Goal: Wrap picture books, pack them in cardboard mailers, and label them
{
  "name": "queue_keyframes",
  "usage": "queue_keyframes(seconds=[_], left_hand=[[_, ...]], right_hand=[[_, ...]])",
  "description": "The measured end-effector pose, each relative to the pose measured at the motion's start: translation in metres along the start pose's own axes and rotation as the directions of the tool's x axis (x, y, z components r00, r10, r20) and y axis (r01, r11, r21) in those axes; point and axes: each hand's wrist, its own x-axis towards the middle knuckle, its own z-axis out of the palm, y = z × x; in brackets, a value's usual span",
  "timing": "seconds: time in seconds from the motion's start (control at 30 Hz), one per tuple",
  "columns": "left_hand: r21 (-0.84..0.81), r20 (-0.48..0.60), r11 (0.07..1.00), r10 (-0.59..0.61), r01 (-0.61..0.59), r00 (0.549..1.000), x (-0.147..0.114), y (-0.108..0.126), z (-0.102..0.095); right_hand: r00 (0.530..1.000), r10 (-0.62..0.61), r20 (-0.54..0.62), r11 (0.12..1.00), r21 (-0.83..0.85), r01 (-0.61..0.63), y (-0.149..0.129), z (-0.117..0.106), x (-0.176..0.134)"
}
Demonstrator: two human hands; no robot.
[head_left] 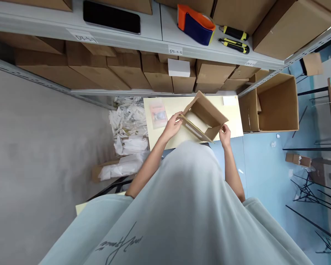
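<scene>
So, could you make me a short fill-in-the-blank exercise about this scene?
1. The left hand and right hand touch a cardboard box that is ____, not closed.
2. On the shelf, the black phone lies to the ____ of the yellow-and-black cutters.
3. The floor on the picture's right side is ____.

Missing words: open; left; blue.

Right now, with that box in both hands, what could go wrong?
The left hand and right hand hold the open cardboard box near its edges, so it might slip. The flat packet lies on the table close to the left hand, so it could get brushed aside. On the shelf above, the dark phone lies near the front edge and might fall if bumped.
</scene>
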Motion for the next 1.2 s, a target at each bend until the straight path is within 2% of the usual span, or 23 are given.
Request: queue_keyframes(seconds=[0.1, 0.2, 0.27, 0.37, 0.43, 0.5, 0.57, 0.67, 0.8, 0.9, 0.97, 1.03, 1.07, 1.13, 1.2], left_hand=[[0.082, -0.017, 0.996, 0.028, -0.026, 0.999, -0.004, 0.006, -0.003], [0.186, -0.037, 0.978, 0.104, -0.096, 0.994, -0.007, 0.021, -0.004], [0.315, -0.024, 0.939, 0.15, -0.135, 0.988, -0.008, 0.034, -0.001], [0.562, -0.01, 0.81, 0.206, -0.165, 0.979, -0.007, 0.052, 0.01], [0.686, -0.033, 0.713, 0.228, -0.144, 0.973, -0.005, 0.06, 0.018], [0.758, -0.087, 0.646, 0.246, -0.096, 0.965, -0.005, 0.064, 0.026], [0.79, -0.143, 0.61, 0.272, -0.055, 0.951, -0.009, 0.066, 0.032], [0.803, -0.196, 0.595, 0.304, -0.025, 0.932, -0.021, 0.066, 0.04], [0.795, -0.243, 0.606, 0.32, -0.001, 0.916, -0.04, 0.059, 0.059], [0.791, -0.265, 0.611, 0.317, 0.018, 0.911, -0.046, 0.049, 0.078], [0.793, -0.224, 0.609, 0.297, -0.004, 0.928, -0.047, 0.045, 0.089], [0.792, -0.13, 0.607, 0.268, -0.063, 0.955, -0.047, 0.042, 0.097], [0.791, -0.08, 0.605, 0.255, -0.095, 0.964, -0.046, 0.041, 0.099], [0.793, -0.022, 0.596, 0.236, -0.127, 0.972, -0.044, 0.038, 0.099], [0.804, -0.035, 0.585, 0.221, -0.104, 0.975, -0.039, 0.034, 0.095]], right_hand=[[0.998, 0.053, 0.019, 0.996, 0.065, -0.054, -0.012, 0.0, -0.01], [0.989, 0.139, 0.044, 0.989, 0.044, -0.141, -0.028, -0.015, -0.022], [0.973, 0.199, 0.115, 0.98, -0.053, -0.194, -0.039, -0.024, -0.03], [0.927, 0.263, 0.268, 0.949, -0.246, -0.199, -0.054, -0.029, -0.034], [0.915, 0.244, 0.321, 0.92, -0.374, -0.114, -0.063, -0.028, -0.027], [0.931, 0.155, 0.331, 0.87, -0.492, 0.03, -0.072, -0.027, -0.011], [0.942, 0.041, 0.333, 0.79, -0.588, 0.174, -0.082, -0.027, 0.012], [0.928, -0.077, 0.364, 0.692, -0.651, 0.312, -0.098, -0.03, 0.05], [0.871, -0.169, 0.461, 0.625, -0.633, 0.457, -0.108, -0.031, 0.088], [0.806, -0.212, 0.553, 0.611, -0.569, 0.551, -0.1, -0.023, 0.102], [0.744, -0.246, 0.621, 0.636, -0.476, 0.607, -0.09, -0.017, 0.104], [0.687, -0.297, 0.664, 0.663, -0.374, 0.648, -0.08, -0.013, 0.103], [0.673, -0.32, 0.667, 0.671, -0.342, 0.658, -0.075, -0.012, 0.102], [0.686, -0.338, 0.644, 0.676, -0.341, 0.653, -0.068, -0.012, 0.099], [0.731, -0.341, 0.59, 0.675, -0.388, 0.628, -0.063, -0.011, 0.099]])
